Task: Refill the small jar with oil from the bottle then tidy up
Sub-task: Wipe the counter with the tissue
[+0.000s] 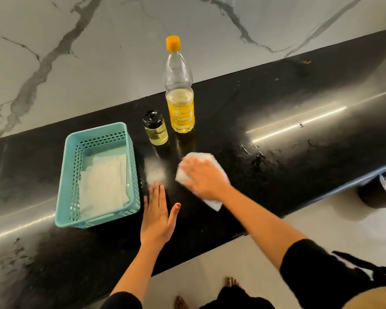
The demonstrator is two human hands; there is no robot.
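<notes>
Small jar [155,128]: upright, black lid on, oil inside, mid-counter. Bottle [179,92] just beside it at 2 o'clock, upright, yellow cap on, about a third full. Refill looks finished; wiping is the step in hand.

Paper towel [198,157] lies flat on the black counter [288,121], at 4 o'clock from the jar, long axis 11-to-5. Right hand [204,178] presses it down, fingers straight, no pinch. Wet smears [255,156] at 2 o'clock from that hand; the right is the nearer hand.

Left hand [157,217] flat on counter, fingers together, thumb out, holding nothing. Basket [62,186] at its 10 o'clock, folded tissues [103,181] inside.
</notes>
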